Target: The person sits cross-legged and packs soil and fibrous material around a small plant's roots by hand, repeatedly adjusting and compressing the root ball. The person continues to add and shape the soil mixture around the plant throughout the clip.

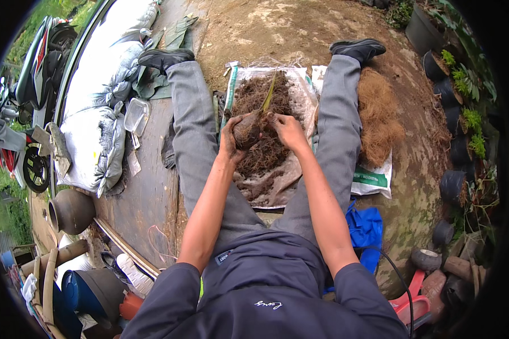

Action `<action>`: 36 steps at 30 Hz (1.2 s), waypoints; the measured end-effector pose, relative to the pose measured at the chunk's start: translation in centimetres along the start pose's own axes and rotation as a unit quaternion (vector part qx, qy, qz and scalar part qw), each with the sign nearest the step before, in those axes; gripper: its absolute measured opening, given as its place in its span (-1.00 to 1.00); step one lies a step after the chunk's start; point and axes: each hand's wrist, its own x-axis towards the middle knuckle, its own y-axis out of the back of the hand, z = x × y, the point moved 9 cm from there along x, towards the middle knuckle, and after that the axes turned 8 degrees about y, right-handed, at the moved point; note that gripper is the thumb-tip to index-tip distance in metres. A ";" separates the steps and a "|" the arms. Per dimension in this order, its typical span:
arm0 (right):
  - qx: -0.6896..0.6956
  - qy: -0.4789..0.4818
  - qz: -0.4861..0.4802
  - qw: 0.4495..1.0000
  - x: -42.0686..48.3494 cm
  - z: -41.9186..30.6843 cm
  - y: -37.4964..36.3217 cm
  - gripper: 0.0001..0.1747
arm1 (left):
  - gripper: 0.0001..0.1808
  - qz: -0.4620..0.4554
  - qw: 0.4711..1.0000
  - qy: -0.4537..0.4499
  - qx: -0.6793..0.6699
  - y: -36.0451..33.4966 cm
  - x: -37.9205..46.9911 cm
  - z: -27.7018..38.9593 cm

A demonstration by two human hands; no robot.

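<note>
A brown sprouted coconut (247, 132) rests in the grip of my left hand (230, 142), its husk mostly off and some fibres still on the shell. From its top rises a green and yellow shoot (269, 95), pointing away from me. My right hand (289, 130) pinches at the coconut's side near the shoot's base; any small thing between those fingertips is hidden. Both hands are soiled. Beneath them, a heap of dark, fibrous soil-like material (261, 163) lies on a white woven sack (297, 78) spread between my legs.
Orange-brown coconut fibre (377, 118) lies on another sack (384, 182) beyond my right leg. Stuffed white sacks (97, 148), a clear plastic container (137, 116) and a clay pot (73, 211) stand left. A blue cloth bag (367, 233) lies right, and black plant pots (453, 186) line that edge.
</note>
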 end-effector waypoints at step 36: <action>-0.323 0.295 -0.206 0.875 -5.9 4.6 -19.2 -0.35 | -0.66 0.231 0.966 -0.062 -0.096 13.1 -1.3 1.0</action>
